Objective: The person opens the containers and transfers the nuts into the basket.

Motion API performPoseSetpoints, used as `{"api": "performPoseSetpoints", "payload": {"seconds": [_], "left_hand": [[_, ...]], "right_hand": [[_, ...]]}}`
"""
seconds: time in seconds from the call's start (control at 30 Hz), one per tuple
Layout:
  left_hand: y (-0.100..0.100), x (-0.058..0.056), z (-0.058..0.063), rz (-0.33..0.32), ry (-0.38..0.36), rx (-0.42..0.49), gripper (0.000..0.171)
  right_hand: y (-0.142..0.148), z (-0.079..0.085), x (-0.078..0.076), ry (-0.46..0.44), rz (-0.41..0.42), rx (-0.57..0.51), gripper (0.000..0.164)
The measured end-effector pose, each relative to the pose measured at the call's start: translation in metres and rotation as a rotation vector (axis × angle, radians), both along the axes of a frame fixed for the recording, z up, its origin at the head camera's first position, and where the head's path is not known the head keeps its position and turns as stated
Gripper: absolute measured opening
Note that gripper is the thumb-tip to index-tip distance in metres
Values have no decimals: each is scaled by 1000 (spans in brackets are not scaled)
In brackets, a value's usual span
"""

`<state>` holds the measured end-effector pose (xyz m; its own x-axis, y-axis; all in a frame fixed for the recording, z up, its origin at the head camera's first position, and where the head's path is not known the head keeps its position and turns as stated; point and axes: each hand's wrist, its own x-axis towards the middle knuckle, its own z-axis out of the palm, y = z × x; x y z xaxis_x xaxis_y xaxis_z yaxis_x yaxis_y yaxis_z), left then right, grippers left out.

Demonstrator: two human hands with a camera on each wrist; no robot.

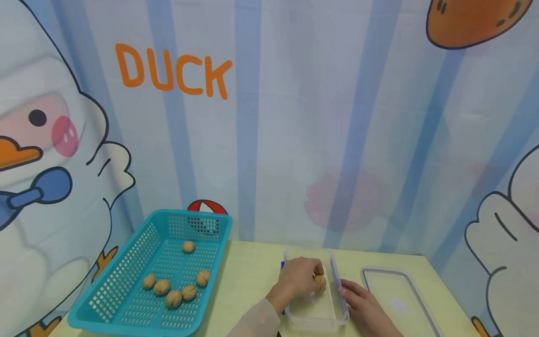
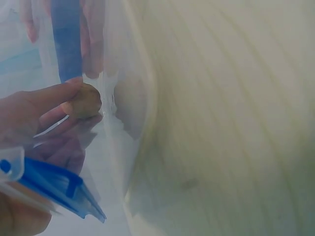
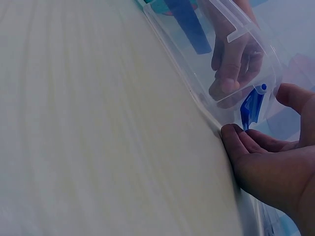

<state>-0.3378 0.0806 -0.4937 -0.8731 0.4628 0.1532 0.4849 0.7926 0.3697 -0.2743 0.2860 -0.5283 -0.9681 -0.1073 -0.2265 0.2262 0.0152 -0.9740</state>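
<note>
A clear plastic container (image 1: 316, 322) with blue latches stands on the table. My left hand (image 1: 301, 276) reaches down inside it and pinches a walnut (image 1: 320, 280) between thumb and fingers. Through the transparent wall, the left wrist view also shows that walnut (image 2: 86, 102) at the fingertips. My right hand (image 1: 366, 306) holds the container's right side from outside. In the right wrist view its thumb and fingers (image 3: 235, 140) lie either side of a blue latch (image 3: 253, 107) at the wall.
To the left stands a turquoise perforated basket (image 1: 219, 262) with several walnuts (image 1: 173, 298) in it. A clear lid (image 1: 406, 276) with a grey-blue seal lies right of the container. Behind the pale yellow table (image 1: 248, 276) hangs a duck-print curtain (image 1: 286, 140).
</note>
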Motion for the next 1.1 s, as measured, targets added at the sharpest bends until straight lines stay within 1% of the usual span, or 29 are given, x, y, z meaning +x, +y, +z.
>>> {"api": "performPoseSetpoints", "payload": {"seconds": [0.27,0.47,0.6,0.83,0.9,0.97,1.03,1.1], "left_hand": [[-2,2,3,-11,22,22,18],[-4,3,5,-12,19,42,23],[-5,3,5,-13,17,46,25],[-5,0,4,-10,10,74,26],[-5,0,4,-10,-13,112,26],[-7,0,5,-17,-54,170,27],[-10,0,7,-28,-99,240,27],[-14,0,9,-52,-140,326,27]], "right_hand": [[0,2,2,10,14,4,76],[0,1,1,19,-10,-13,74],[1,0,2,16,-10,-10,74],[0,2,4,19,-24,-6,73],[0,2,4,19,-30,-8,73],[-1,2,3,23,-30,-14,73],[-1,1,3,31,-36,-15,72],[-2,1,2,33,-33,-11,72]]}}
